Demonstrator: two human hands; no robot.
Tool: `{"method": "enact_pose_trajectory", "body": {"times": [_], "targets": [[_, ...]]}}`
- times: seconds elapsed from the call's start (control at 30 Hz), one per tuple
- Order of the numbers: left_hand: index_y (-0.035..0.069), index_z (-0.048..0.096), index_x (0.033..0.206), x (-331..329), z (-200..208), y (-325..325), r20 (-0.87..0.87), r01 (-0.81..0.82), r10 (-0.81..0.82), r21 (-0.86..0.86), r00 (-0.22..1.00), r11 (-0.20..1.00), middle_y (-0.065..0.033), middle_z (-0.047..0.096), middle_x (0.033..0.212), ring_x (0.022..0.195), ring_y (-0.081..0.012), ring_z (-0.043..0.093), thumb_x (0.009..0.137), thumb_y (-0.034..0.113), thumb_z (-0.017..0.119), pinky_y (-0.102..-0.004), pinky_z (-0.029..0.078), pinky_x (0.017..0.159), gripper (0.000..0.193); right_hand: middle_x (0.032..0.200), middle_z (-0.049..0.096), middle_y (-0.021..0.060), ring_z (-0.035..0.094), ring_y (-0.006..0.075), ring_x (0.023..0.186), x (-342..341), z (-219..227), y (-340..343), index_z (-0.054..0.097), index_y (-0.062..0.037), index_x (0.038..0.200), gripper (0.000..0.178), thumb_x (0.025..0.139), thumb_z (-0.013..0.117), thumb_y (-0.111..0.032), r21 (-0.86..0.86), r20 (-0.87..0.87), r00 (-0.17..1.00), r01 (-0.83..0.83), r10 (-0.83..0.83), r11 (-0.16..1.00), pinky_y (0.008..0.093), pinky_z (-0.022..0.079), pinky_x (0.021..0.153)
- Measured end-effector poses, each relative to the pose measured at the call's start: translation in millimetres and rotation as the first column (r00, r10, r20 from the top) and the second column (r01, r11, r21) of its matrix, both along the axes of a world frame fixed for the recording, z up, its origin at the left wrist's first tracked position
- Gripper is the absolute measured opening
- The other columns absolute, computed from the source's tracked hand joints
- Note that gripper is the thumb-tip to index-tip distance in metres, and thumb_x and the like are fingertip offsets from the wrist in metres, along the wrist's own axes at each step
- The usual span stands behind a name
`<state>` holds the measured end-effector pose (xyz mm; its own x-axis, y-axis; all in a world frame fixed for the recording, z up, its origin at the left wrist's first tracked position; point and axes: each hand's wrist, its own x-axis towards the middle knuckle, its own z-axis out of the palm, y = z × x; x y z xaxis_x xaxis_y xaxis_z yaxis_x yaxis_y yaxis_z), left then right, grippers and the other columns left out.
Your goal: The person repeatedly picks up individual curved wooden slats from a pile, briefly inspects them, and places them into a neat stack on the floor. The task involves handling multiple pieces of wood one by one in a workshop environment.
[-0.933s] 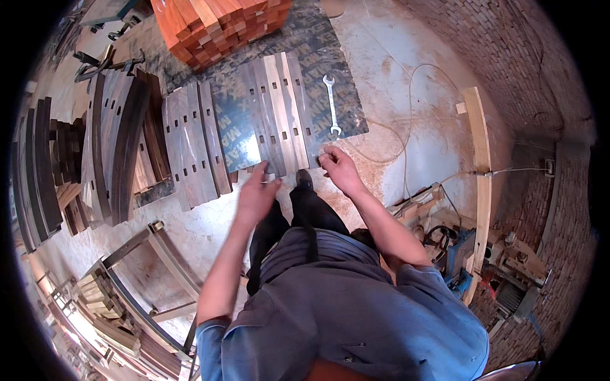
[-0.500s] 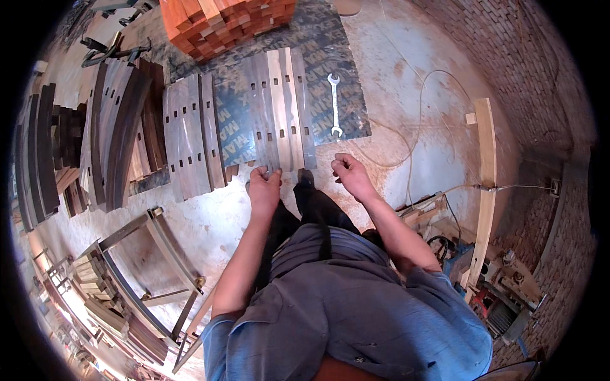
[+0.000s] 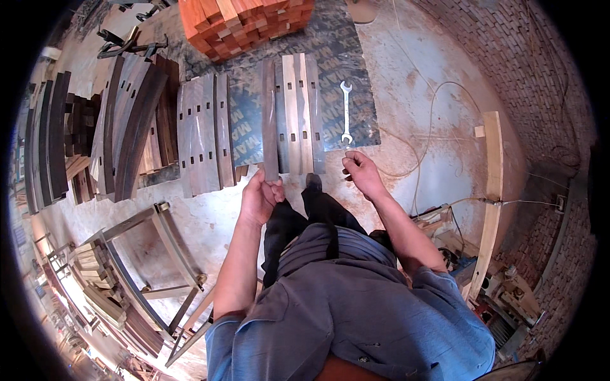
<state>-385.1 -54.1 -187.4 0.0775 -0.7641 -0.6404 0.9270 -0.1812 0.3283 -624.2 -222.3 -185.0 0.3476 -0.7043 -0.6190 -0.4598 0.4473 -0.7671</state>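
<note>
My left hand (image 3: 261, 195) is closed around the near end of a dark wooden slat (image 3: 269, 117). That slat shows a plain face without slots and stands a little apart from its neighbours. To its right lie several slotted slats (image 3: 297, 120) side by side, one of them pale. My right hand (image 3: 363, 173) is held with its fingers curled in, just below an open-end wrench (image 3: 346, 111); whether anything is between the fingers is hidden. The wrench lies on a dark printed board (image 3: 362, 82).
Another group of slotted slats (image 3: 203, 136) lies to the left, beside stacked curved pieces (image 3: 136, 120). A reddish block stack (image 3: 248, 28) stands at the back. A metal frame (image 3: 181, 247) is near left. An upright plank (image 3: 491, 190) and a cord (image 3: 436, 98) are on the right.
My left hand has gripped the leftmost slat of the middle group and turned it, so its slots no longer show. My right hand stays curled near the wrench. The whole view has shifted slightly.
</note>
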Motion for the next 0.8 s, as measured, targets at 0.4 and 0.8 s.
{"method": "enact_pose_trajectory", "body": {"times": [0.4,0.8], "targets": [[0.007,0.052,0.101,16.5,20.0,-32.6,0.188,0.188,-0.212,0.140,0.959,0.972,-0.0082,0.063,0.088,0.072,-0.0212,0.065,0.096,0.030,0.056,-0.0325,0.052,0.061,0.024,0.095,0.061,0.0055,0.061,0.0146,0.081,3.3,-5.3,1.4,0.057,0.0002,0.120,0.035,0.094,0.060,-0.023,0.023,0.007,1.000,0.026,-0.026,0.999,0.0290,0.050,0.065],[0.000,0.056,0.103,48.3,37.1,14.3,0.871,-0.083,-0.318,0.373,0.374,0.924,-0.0069,0.062,0.083,0.068,-0.0110,0.056,0.091,0.024,0.064,-0.0279,0.046,0.058,0.028,0.098,0.061,0.0073,0.061,0.0150,0.079,14.4,-1.1,9.0,0.052,0.0029,0.126,0.040,0.094,0.060,-0.020,0.046,0.057,0.995,0.079,-0.082,0.996,0.0290,0.051,0.065]]}}
